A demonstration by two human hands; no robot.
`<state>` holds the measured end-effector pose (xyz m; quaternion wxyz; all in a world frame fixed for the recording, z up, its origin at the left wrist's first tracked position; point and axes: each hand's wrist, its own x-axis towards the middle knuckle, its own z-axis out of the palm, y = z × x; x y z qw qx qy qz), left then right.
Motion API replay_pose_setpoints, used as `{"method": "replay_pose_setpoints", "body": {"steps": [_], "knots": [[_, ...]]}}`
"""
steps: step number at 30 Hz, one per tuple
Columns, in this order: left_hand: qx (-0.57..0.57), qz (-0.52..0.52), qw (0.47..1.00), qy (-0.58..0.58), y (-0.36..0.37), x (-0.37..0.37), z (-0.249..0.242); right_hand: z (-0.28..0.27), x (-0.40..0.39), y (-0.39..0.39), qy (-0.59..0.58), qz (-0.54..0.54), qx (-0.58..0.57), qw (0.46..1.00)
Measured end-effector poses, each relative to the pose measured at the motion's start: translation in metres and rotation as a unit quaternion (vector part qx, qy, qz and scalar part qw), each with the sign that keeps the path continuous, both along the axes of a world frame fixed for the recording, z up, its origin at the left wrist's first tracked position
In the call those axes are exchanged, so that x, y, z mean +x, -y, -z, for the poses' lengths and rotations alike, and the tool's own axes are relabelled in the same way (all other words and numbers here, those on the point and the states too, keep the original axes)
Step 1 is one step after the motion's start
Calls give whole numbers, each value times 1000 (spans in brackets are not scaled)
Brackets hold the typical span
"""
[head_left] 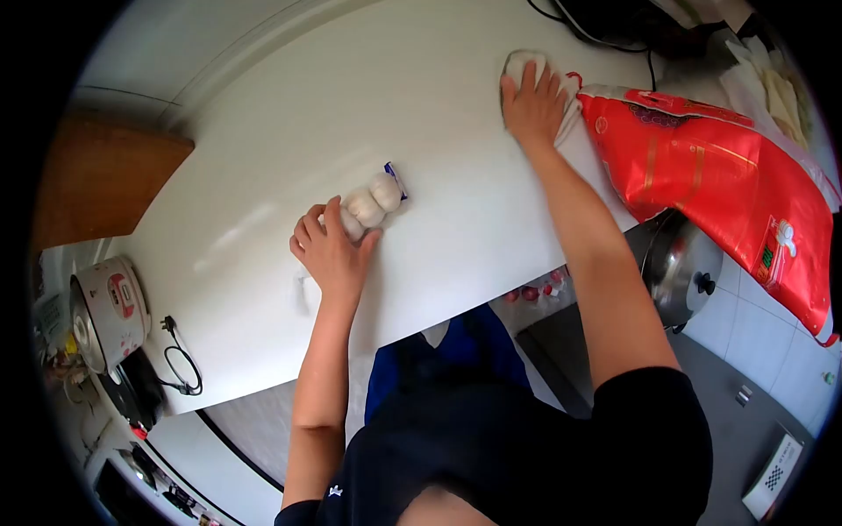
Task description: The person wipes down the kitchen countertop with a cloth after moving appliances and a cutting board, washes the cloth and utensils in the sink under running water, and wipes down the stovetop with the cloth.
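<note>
L hand [331, 252] on white table [263, 158], fingers curled round near end of netted garlic pack [373, 203], mid-table. R hand [532, 103] flat, fingers spread, pressing white cloth [519, 63] at far edge, just beside red bag [719, 175].

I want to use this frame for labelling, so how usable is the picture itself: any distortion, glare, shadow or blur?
Head view: strong fisheye bend with black corners, and the table edge curves. Soft glare streaks the white top left of the left hand. Faint shadows lie under that hand and the garlic string. The right hand on the cloth and the red bag are sharp; the rice cooker near the rim looks softer.
</note>
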<state>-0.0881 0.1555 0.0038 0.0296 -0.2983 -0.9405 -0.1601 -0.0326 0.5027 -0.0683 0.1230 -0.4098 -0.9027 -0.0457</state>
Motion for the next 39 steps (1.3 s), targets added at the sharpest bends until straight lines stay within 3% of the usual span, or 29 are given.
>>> {"method": "replay_pose_setpoints", "body": {"steps": [5, 10, 14, 17, 18, 19, 20, 23, 25, 28, 31, 34, 39], "knots": [[3, 24, 1000, 15, 11, -1, -3, -14, 46, 60, 0, -75, -53, 996], [35, 37, 999, -7, 29, 6, -2, -13, 11, -6, 8, -81, -17, 997], [62, 50, 997, 5, 23, 30, -21, -23, 8, 4, 56, -39, -15, 998], [149, 176, 972, 42, -37, 52, -53, -23, 55, 63, 101, -104, -22, 989], [198, 241, 949, 56, -70, 64, -69, -41, 79, 81, 93, -147, -98, 980], [243, 303, 919, 69, -106, 78, -85, -40, 105, 99, 66, -188, -121, 972], [271, 350, 893, 82, -144, 99, -102, -29, 134, 110, 52, -224, -74, 970], [314, 438, 838, 84, -241, 167, -156, -21, 194, 117, -54, -248, -179, 950], [326, 425, 841, 73, -298, 203, -167, -48, 208, 96, 11, -241, -111, 964], [425, 346, 835, 45, -348, 220, -163, -43, 204, 68, -24, -207, -82, 975], [481, 348, 790, 153, -356, 213, -151, -41, 201, 53, -69, -201, -112, 971], [504, 259, 802, 189, -363, 199, -151, -44, 199, 53, 7, -188, -88, 978], [573, 205, 762, 220, -379, 175, -186, -36, 203, 61, -37, -159, -122, 979]]}}
